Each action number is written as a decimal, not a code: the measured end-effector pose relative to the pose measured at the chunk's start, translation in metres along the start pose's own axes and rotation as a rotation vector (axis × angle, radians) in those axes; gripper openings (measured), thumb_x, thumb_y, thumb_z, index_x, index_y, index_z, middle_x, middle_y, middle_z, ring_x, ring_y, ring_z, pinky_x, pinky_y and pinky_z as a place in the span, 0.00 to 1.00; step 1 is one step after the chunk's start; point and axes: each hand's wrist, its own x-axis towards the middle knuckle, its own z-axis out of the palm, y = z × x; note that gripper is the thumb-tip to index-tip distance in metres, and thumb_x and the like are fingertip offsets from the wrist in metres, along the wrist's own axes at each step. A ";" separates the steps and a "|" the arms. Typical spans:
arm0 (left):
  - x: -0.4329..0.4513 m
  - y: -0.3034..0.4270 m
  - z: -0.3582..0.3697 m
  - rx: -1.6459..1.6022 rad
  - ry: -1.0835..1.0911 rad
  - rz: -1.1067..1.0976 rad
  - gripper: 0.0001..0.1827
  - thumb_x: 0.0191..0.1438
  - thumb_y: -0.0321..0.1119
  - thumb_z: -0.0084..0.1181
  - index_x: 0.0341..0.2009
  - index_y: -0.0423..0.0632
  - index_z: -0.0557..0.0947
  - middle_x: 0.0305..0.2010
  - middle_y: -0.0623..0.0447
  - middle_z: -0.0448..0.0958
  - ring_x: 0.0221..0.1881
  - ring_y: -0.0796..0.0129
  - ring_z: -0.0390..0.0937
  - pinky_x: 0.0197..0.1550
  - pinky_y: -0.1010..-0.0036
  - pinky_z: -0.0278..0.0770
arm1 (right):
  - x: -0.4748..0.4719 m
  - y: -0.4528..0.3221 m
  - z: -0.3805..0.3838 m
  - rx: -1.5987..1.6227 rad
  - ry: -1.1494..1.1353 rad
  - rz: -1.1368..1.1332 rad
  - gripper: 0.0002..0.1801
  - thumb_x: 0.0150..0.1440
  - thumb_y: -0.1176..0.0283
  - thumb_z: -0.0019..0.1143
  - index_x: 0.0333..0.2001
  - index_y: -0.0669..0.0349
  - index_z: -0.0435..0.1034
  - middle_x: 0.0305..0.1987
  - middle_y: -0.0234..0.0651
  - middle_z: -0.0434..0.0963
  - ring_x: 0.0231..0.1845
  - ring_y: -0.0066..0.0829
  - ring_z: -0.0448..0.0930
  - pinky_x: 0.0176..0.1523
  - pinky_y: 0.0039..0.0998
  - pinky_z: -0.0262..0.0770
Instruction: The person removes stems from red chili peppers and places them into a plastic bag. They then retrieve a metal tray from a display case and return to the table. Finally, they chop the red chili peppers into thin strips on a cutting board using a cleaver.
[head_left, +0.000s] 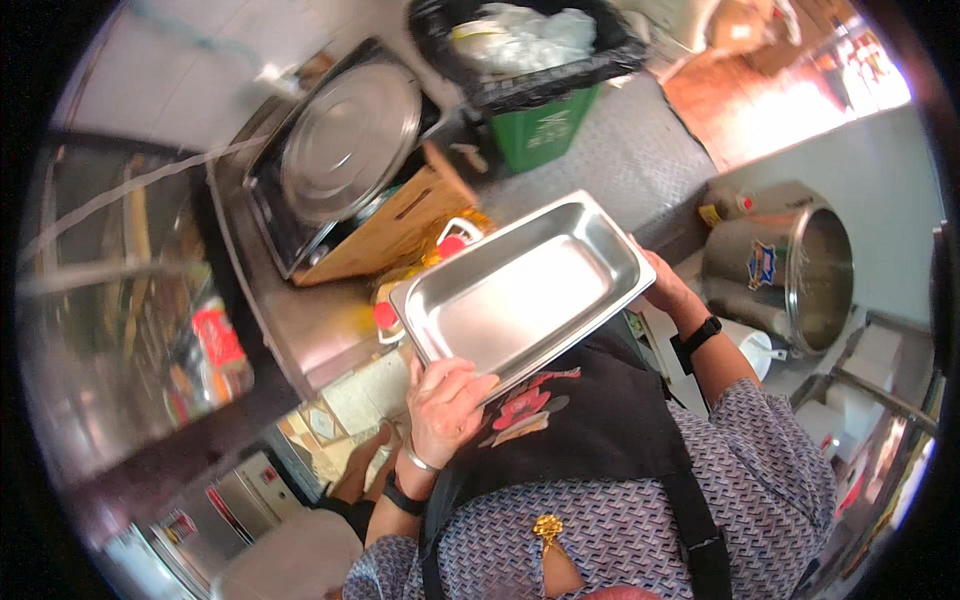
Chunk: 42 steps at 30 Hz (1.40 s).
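Note:
A rectangular stainless steel food pan (517, 289), its hollow inside facing the camera, is held in front of the black apron (577, 427). My left hand (446, 409) grips the pan's lower left corner, thumb and fingers over the rim. At the opposite end my right hand (660, 277) holds the short side, with most of its fingers hidden behind the pan. The pan looks bare inside. Partly covered by its left end are plastic jugs with red caps (385, 315) and white handles.
A round metal lid (352, 142) lies beside a wooden board (397, 217). Beyond stands a green bin (544, 127) with a black liner. A large steel stockpot (757, 262) lies tipped at the right, near a white container (756, 352). Glass-fronted casework (112, 300) is at the left.

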 end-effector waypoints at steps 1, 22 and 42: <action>0.037 0.003 0.005 -0.003 -0.022 0.058 0.18 0.35 0.24 0.65 0.37 0.52 0.87 0.34 0.57 0.80 0.44 0.60 0.78 0.58 0.52 0.70 | -0.002 -0.019 -0.011 0.128 0.080 -0.052 0.30 0.72 0.51 0.45 0.57 0.69 0.74 0.43 0.36 0.82 0.39 0.23 0.82 0.41 0.24 0.81; 0.600 0.012 0.180 -0.356 -0.349 0.684 0.13 0.41 0.25 0.64 0.35 0.49 0.86 0.29 0.53 0.79 0.47 0.53 0.79 0.52 0.57 0.76 | 0.052 -0.193 -0.258 1.074 0.703 -0.428 0.23 0.71 0.63 0.46 0.64 0.63 0.69 0.61 0.39 0.78 0.59 0.37 0.80 0.64 0.40 0.76; 0.968 0.117 0.351 -0.181 -0.364 0.602 0.11 0.39 0.27 0.63 0.31 0.53 0.87 0.28 0.54 0.78 0.39 0.57 0.79 0.46 0.61 0.73 | 0.288 -0.378 -0.630 1.071 0.486 -0.314 0.25 0.70 0.51 0.51 0.48 0.66 0.76 0.40 0.35 0.83 0.39 0.28 0.83 0.46 0.32 0.81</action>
